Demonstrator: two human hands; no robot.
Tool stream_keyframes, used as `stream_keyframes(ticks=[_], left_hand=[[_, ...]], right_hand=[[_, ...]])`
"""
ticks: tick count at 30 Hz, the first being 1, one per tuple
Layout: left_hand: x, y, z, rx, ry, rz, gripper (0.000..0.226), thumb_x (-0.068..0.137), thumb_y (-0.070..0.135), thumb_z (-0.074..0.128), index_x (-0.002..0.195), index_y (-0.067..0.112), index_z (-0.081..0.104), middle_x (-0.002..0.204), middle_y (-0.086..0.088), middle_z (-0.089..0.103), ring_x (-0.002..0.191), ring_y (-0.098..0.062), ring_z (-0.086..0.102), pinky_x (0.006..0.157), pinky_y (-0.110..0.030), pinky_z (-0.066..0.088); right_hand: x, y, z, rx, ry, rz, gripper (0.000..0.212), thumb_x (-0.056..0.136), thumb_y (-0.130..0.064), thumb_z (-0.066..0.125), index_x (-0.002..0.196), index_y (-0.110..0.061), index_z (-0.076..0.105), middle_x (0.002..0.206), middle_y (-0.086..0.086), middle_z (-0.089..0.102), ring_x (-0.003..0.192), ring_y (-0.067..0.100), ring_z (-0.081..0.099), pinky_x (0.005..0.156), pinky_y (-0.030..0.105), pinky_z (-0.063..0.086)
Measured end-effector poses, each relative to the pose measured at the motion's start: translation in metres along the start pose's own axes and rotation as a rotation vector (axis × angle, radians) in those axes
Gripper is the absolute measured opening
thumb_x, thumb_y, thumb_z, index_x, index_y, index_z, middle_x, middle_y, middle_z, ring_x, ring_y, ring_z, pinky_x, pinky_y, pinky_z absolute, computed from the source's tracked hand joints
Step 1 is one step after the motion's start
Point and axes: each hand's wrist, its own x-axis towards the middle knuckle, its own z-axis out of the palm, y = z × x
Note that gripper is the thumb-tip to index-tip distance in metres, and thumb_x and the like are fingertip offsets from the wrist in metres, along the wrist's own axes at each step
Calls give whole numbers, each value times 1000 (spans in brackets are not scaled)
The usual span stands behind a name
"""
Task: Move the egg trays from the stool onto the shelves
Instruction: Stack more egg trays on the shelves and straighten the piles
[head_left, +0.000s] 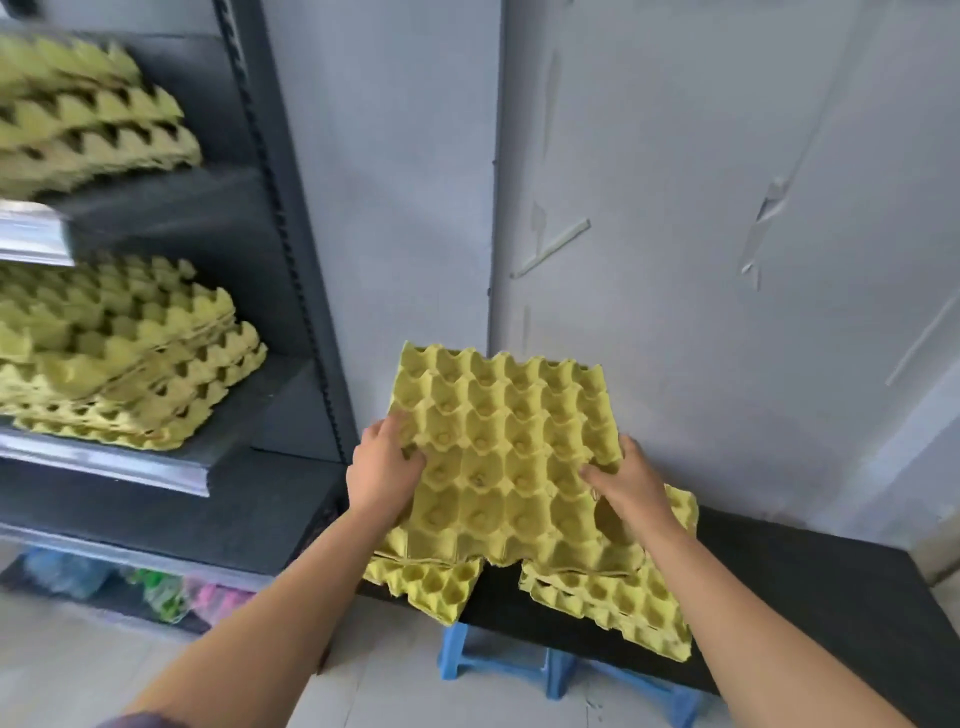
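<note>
Over on the left, the dark shelves (218, 208) carry two piles of yellow egg trays, an upper pile (88, 119) and a fuller lower pile (130, 364) (both a bit blurred from here). Next comes the left hand (384, 467), fingers curled over the left edge of the top egg tray (498, 457), which is tipped up off the other trays (613, 597). Those lie on a black board (779, 571) over a blue stool (498, 660). The right hand (623, 483) grips the tray's right edge, thumb on top.
</note>
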Motion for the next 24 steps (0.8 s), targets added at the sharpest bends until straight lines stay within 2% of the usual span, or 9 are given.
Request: stream_keyframes(ticks=[5,12,14,16,19,22,24], left_hand=[[-28,-38,-75,1,110,-42,46,85,24,60,130,27,49,136,-2,45,112,-23,52,89,-40,45],[-47,-101,-173,8,193,-91,38,87,31,59,124,27,52,136,-2,42,100,-21,57,85,-39,51],[-51,-123,-199,41,203,-109,41,88,32,56,128,29,49,140,-2,38,104,-22,56,87,-40,51],[-56,-144,-227,211,241,-133,46,89,35,53,134,30,42,148,-5,29,123,-27,45,98,-44,42],[-63,-169,-270,412,283,-57,53,90,44,50,140,35,34,154,-3,16,141,-26,16,112,-47,16],[-67,-199,-309,512,123,111,60,86,63,37,140,40,31,154,4,17,143,-19,8,114,-44,6],[-70,-218,-333,594,-30,196,83,68,81,19,141,42,29,153,9,19,143,-17,9,115,-44,4]], right_hand=[[-37,-58,32,39,-62,-79,76,80,-38,73,139,-11,33,134,12,50,121,30,50,93,36,42],[-74,-139,92,19,-168,-215,75,79,-42,71,138,-11,35,127,10,54,112,27,53,85,32,44],[-87,-163,114,29,-185,-256,73,79,-41,72,136,-12,37,119,6,55,104,24,54,81,32,44],[-101,-188,142,51,-215,-290,69,80,-39,71,135,-13,38,114,1,52,98,20,52,79,31,42],[-124,-225,187,85,-236,-319,66,79,-38,71,132,-14,40,115,-1,55,98,19,52,85,35,46],[-146,-260,234,95,-252,-313,75,80,-40,70,140,-14,34,133,8,51,117,26,50,98,42,44],[-162,-283,264,110,-271,-305,85,81,-41,68,148,-15,23,146,8,39,132,28,40,105,43,38]])
